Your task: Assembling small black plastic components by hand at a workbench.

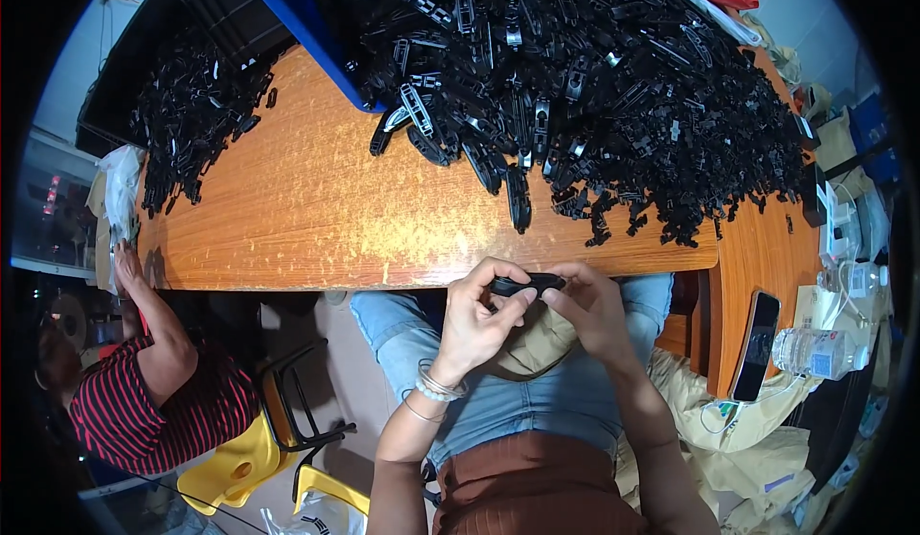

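Note:
Between my two hands is a small black plastic part (539, 283), held just in front of the table's near edge and above my lap. My left hand (484, 310) pinches its left end between thumb and fingers. At the other end, my right hand (589, 307) grips it with thumb and fingertips. Fingers cover much of the part, so its exact kind cannot be made out. On the table beyond lies a large heap of long black plastic clip-like pieces (517, 104), some with shiny metal strips. Smaller black pieces (671, 142) spread along the heap's right side.
A blue bin edge (316, 42) borders the heap. Another black pile (192, 113) lies at the table's (316, 190) left. A phone (757, 343) and clear bottle (815, 351) are at right. Another person (158, 382) in a striped shirt sits left, near a yellow chair (230, 468).

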`<state>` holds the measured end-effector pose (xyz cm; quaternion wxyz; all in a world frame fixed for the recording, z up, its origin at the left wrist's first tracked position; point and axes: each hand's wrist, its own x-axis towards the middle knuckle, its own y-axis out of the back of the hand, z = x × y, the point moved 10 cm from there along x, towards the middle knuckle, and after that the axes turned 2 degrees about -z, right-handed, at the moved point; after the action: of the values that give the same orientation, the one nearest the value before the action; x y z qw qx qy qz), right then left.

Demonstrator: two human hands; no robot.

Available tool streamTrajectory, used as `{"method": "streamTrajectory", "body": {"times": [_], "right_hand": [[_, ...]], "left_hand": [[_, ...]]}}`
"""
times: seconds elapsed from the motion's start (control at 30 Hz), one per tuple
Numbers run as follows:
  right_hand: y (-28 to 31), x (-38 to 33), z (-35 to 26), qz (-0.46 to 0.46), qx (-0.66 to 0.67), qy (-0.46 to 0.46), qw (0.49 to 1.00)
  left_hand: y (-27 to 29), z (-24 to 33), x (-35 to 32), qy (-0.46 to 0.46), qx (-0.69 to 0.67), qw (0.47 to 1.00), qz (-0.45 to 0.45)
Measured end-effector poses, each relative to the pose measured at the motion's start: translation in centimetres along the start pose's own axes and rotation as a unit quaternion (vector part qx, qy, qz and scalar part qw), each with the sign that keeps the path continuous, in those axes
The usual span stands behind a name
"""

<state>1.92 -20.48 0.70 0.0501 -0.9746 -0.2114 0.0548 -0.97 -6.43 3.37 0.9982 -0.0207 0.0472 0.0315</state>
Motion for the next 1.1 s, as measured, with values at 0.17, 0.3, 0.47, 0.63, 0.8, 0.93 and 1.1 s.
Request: {"method": "streamTrajectory", "body": {"times": [0.17, 0.3, 0.47, 0.63, 0.8, 0.93, 1.1], "right_hand": [[0.4, -0.5, -0.6, -0.036, -0.076, -0.021, 0.996], [1.8, 1.3, -4.5, 0.000, -0.340, 0.119, 0.933], [3.0, 6.6, -8.6, 0.042, -0.533, 0.254, 0.806], [2.4, 8.8, -7.9, -0.043, -0.595, 0.206, 0.775], [2.0, 8.4, -8.1, -0.022, -0.549, 0.264, 0.792], [2.8, 6.9, -9.4, 0.073, -0.508, 0.343, 0.787], [3.0, 6.4, -8.9, 0.095, -0.366, 0.281, 0.882]], "left_hand": [[0.6, 0.4, 2.6, -0.074, 0.148, 0.986, -0.019], [1.9, 2.9, 5.7, -0.126, 0.325, 0.929, 0.125], [1.1, 2.6, 7.9, -0.116, 0.442, 0.873, 0.170], [1.8, 2.2, 7.1, -0.133, 0.422, 0.879, 0.179], [2.7, 2.4, 5.5, -0.181, 0.389, 0.882, 0.195], [3.6, 0.0, 5.1, -0.073, 0.144, 0.976, 0.149], [1.8, -1.6, 4.1, 0.014, -0.058, 0.997, 0.051]]}}
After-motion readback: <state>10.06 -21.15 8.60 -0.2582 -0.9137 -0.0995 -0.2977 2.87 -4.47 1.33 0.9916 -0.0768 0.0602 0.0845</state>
